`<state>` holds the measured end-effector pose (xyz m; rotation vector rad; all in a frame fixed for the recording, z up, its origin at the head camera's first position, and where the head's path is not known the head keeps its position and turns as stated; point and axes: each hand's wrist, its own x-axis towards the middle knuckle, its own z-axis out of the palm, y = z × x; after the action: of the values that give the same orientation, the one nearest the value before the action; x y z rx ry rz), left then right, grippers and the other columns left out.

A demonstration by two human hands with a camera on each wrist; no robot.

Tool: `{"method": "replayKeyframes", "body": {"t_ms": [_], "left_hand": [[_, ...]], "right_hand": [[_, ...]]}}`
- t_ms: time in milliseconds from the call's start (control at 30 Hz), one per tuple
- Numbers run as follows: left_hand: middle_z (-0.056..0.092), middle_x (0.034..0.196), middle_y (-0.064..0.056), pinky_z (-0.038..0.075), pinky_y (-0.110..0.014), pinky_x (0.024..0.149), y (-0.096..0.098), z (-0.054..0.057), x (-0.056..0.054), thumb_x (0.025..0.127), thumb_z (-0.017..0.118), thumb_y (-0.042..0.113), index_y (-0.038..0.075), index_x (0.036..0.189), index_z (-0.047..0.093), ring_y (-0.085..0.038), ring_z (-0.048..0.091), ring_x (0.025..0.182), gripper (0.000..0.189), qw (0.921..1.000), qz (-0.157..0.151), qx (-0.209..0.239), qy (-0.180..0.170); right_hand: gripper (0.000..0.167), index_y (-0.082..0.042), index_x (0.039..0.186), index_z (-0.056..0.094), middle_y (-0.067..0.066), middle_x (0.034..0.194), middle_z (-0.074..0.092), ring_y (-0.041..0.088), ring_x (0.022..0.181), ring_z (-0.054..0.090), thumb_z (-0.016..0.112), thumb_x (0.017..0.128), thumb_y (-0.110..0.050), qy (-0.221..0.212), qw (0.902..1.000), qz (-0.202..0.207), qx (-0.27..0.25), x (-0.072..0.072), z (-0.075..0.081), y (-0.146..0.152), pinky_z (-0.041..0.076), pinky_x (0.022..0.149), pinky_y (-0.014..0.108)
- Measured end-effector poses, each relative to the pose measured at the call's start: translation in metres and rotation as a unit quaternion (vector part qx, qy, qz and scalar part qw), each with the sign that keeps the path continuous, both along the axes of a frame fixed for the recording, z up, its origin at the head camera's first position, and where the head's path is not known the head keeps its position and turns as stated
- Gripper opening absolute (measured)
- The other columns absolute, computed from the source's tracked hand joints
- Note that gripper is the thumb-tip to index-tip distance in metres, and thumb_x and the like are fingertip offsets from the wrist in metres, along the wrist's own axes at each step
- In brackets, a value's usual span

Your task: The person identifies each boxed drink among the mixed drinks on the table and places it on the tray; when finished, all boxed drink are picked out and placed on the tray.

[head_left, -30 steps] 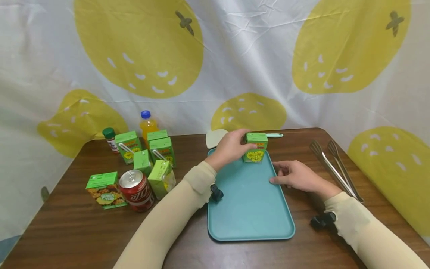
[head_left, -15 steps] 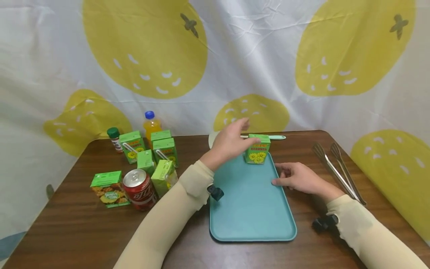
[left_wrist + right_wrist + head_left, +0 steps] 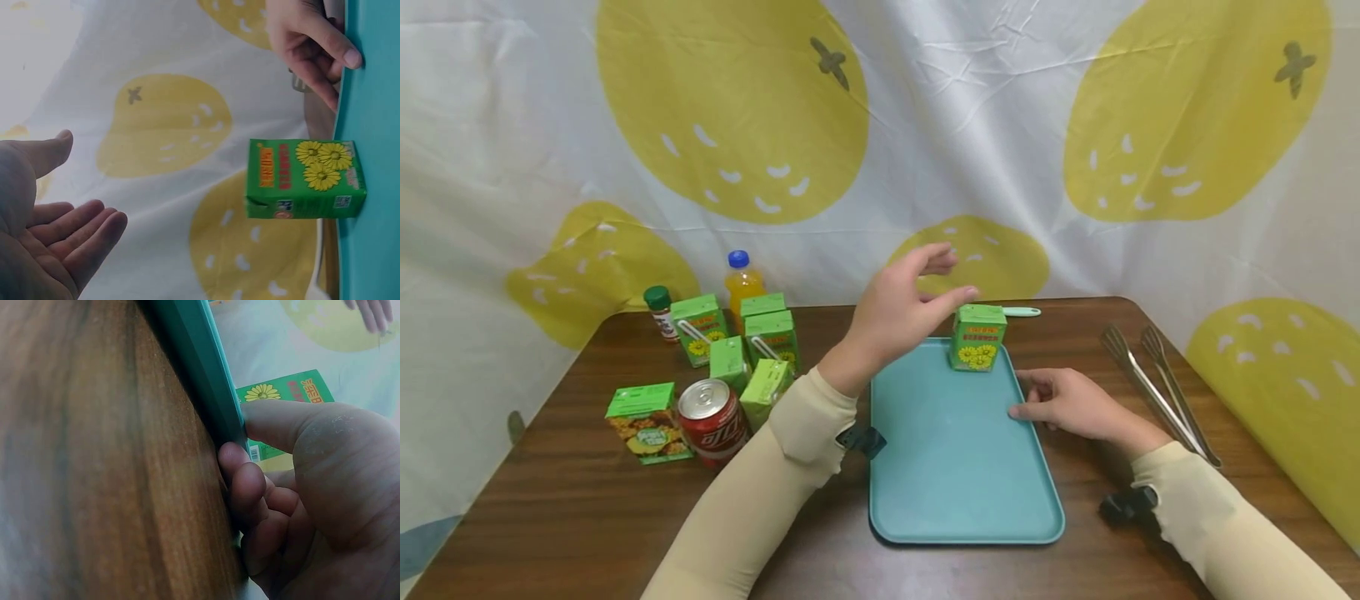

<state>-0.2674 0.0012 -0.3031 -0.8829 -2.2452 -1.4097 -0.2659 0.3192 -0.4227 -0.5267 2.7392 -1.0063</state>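
Observation:
A green drink carton (image 3: 978, 337) with yellow flowers stands upright at the far right corner of the teal tray (image 3: 962, 467). My left hand (image 3: 898, 304) hovers above the tray's far left side, fingers spread and holding nothing. In the left wrist view a gap separates that hand (image 3: 56, 219) from the carton (image 3: 306, 178). My right hand (image 3: 1071, 404) pinches the tray's right edge, thumb on top of the rim. The right wrist view shows its curled fingers (image 3: 250, 487) under that edge, with the carton partly hidden behind the thumb.
At left stand several green drink cartons (image 3: 771, 333), a red soda can (image 3: 711, 421), an orange juice bottle (image 3: 745, 283) and a green-capped shaker (image 3: 660, 312). Metal tongs (image 3: 1161, 396) lie at right on the wooden table (image 3: 572, 517). A pale green handle (image 3: 1021, 312) shows behind the carton.
My left hand has let go of the drink carton and moved up and left from it. The carton stays on the tray. The right hand keeps its hold on the tray's edge.

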Motion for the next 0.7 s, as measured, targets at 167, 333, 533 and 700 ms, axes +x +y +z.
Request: {"method": "replayKeyframes", "body": {"t_ms": [167,333,533,700], "left_hand": [[0.074,0.141,-0.009,0.062,-0.029,0.097,-0.016,0.009,0.012,0.1,0.088,0.025,0.003,0.154,0.062,-0.017,0.069,0.132,0.064,0.9997,0.006,0.007,0.023],[0.074,0.141,-0.011,0.061,-0.029,0.096,-0.031,0.016,0.021,0.099,0.089,0.025,0.001,0.155,0.06,-0.019,0.069,0.133,0.067,0.9995,0.022,0.005,0.024],[0.074,0.142,-0.011,0.062,-0.033,0.097,-0.05,0.022,0.03,0.1,0.089,0.025,0.001,0.155,0.061,-0.02,0.069,0.133,0.066,0.9989,0.039,-0.002,0.027],[0.074,0.141,-0.012,0.062,-0.035,0.098,-0.062,0.03,0.038,0.099,0.089,0.026,0.0,0.155,0.061,-0.02,0.069,0.132,0.068,0.9984,0.049,-0.015,0.025]], "right_hand": [[0.079,0.012,0.155,0.055,0.001,0.079,0.065,0.018,0.064,0.059,0.087,0.099,-0.033,0.0,1.0,0.001,0.002,-0.001,0.002,-0.003,0.046,0.055,0.031],[0.08,0.013,0.155,0.054,0.001,0.079,0.065,0.018,0.064,0.059,0.087,0.098,-0.033,0.004,1.0,0.001,0.005,-0.001,0.002,-0.004,0.045,0.055,0.031],[0.081,0.014,0.154,0.054,0.0,0.078,0.065,0.017,0.063,0.059,0.088,0.098,-0.033,0.009,0.9999,0.005,0.001,-0.001,0.0,-0.005,0.044,0.054,0.03],[0.079,0.015,0.153,0.055,0.0,0.077,0.065,0.017,0.061,0.059,0.088,0.098,-0.03,0.014,0.9999,0.005,-0.002,0.0,0.0,-0.003,0.045,0.054,0.03]]}}
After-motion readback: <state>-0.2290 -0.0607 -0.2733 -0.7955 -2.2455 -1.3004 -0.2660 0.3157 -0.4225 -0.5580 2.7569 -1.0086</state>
